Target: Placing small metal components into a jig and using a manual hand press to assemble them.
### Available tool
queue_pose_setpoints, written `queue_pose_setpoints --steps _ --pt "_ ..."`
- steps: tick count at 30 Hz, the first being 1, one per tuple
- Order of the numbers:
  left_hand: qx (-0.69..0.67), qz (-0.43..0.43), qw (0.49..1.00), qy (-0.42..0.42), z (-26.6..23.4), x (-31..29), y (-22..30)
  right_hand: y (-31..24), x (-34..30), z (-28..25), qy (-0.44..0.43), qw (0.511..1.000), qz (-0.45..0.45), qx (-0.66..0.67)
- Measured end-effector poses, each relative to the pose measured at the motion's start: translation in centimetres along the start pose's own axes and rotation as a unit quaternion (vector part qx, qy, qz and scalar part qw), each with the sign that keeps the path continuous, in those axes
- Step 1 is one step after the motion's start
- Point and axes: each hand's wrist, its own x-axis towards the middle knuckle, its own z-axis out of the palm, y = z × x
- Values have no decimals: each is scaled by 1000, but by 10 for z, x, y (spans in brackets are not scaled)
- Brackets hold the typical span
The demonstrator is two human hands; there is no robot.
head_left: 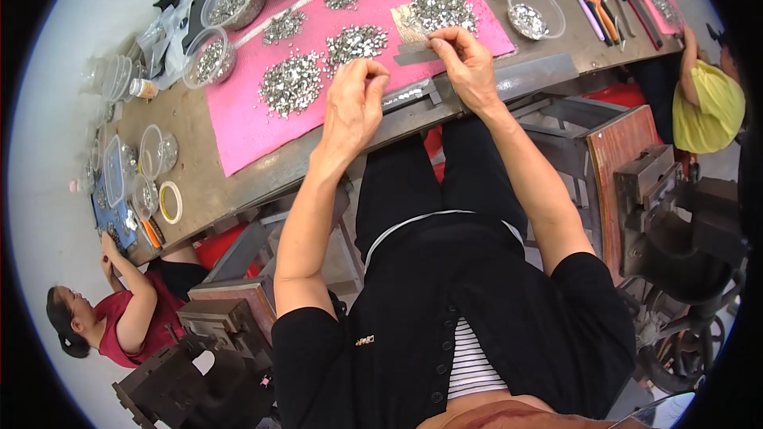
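My left hand (350, 107) is closed, thumb and fingertips together, above the table's front edge. Whatever it pinches, if anything, is too small to make out. My right hand (474, 71) pinches the end of a thin flat grey metal strip (413, 56) between thumb and forefinger. Between and below my hands lies a narrow dark metal holder (412, 95) with a row of small shiny metal pieces along it. Piles of small silvery metal pieces (292, 86) rest on a pink sheet (238, 123), and another pile (356, 44) lies just beyond my left hand.
Clear plastic tubs of metal pieces (211, 57) stand at the left, and a round tub (536, 12) at the right. Pliers and other hand tools (602, 12) lie farther right. Co-workers sit on both sides, in red (131, 314) and yellow (710, 107). Heavy dark machines (675, 238) flank me.
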Motion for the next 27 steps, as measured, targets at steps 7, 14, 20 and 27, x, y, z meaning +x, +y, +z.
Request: queue_pose_setpoints --steps 7,14,20,27 --pt "192 141 971 16 19 79 -42 7 0 0 -24 988 32 148" --pt "230 153 961 -26 44 104 -53 6 3 -4 -19 984 25 176" --pt "173 134 975 -39 25 77 -22 3 2 0 13 981 29 192" --pt "198 95 974 -52 6 69 -34 -2 4 -1 -24 941 -183 -285"
